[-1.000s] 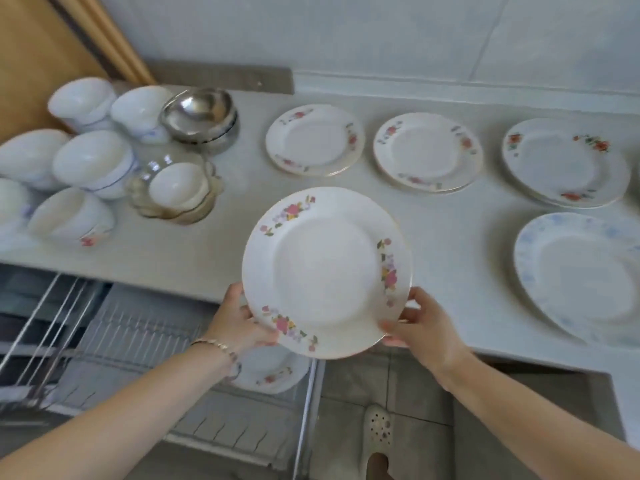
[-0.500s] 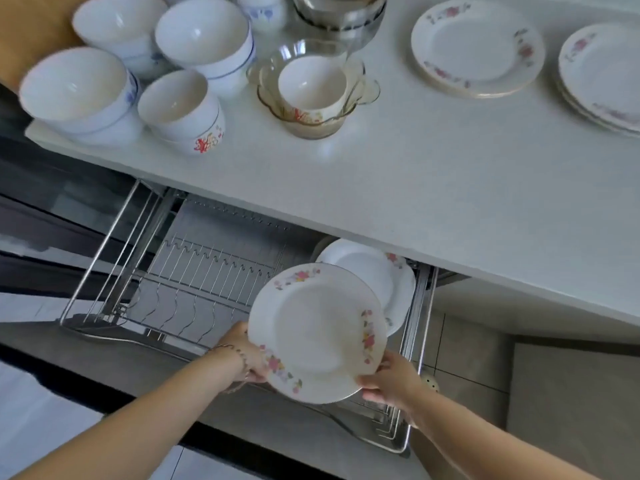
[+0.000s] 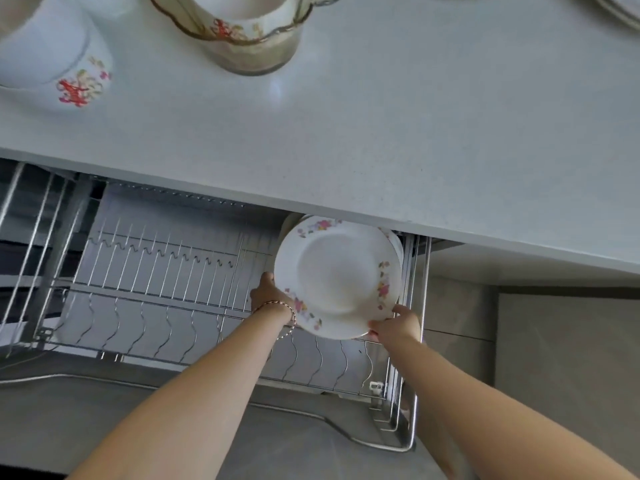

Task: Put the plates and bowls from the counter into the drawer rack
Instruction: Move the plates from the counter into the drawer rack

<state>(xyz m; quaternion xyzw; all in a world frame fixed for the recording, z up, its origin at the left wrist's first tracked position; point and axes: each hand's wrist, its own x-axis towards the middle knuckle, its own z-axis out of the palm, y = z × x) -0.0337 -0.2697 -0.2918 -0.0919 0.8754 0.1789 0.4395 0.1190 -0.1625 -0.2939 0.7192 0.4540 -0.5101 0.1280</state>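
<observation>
Plate: the white round plate with pink flowers on its rim (image 3: 337,277) is down in the open drawer, at the right end, tipped up so I can see its face.
Left hand: the left hand (image 3: 268,294) holds the plate's left edge, with the fingers tucked behind it (a thin red bracelet (image 3: 282,306) sits on that wrist).
Right hand: the right hand (image 3: 394,327) pinches the bottom right edge of the plate with curled fingers.
Rack: the silver wire drawer rack (image 3: 156,268) sticks out from under the counter. I cannot tell if the plate sits in a slot.
Behind the plate: the white rim of 1 more plate (image 3: 397,245) peeks out just behind it, on the right.
Counter: the pale grey stone counter (image 3: 381,133) is above the drawer.
Bowls: 2 bowls stand near the counter's front edge. A white china bowl with a red flower (image 3: 52,53) is on the left. A clear glass bowl with a wavy rim (image 3: 252,57) is near it, with a small white flowered bowl (image 3: 239,12) inside.
</observation>
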